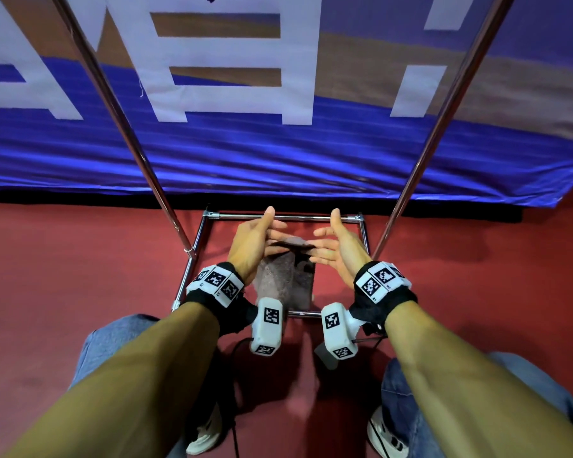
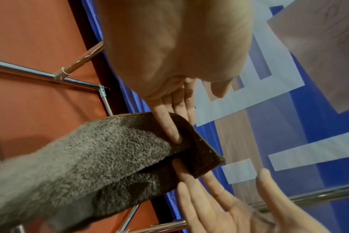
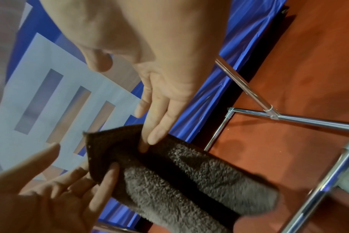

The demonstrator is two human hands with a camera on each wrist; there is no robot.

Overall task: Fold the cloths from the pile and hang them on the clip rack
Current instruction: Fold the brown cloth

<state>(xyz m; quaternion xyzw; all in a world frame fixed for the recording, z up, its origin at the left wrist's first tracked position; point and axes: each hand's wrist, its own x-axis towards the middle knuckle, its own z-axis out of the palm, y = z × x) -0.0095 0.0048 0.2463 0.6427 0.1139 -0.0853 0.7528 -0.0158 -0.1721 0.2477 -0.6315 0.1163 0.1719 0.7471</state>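
Note:
A grey-brown fluffy cloth (image 1: 285, 282) hangs folded between my two hands, above the rack's floor frame (image 1: 192, 259). My left hand (image 1: 272, 239) and right hand (image 1: 325, 246) face each other, palms inward and thumbs raised. Each hand pinches the cloth's dark hemmed top edge between straight fingers. In the left wrist view one left finger (image 2: 169, 130) lies on the cloth (image 2: 110, 149) and the others pass behind it. In the right wrist view the right fingers (image 3: 155, 132) press on the cloth (image 3: 189, 181) from above. No clips are in view.
Two chrome rack poles (image 1: 113, 104) (image 1: 444, 127) rise on either side of my hands. A blue banner (image 1: 278, 153) with white letters hangs close behind. The floor (image 1: 63, 259) is red carpet. My knees and shoes are at the bottom of the head view.

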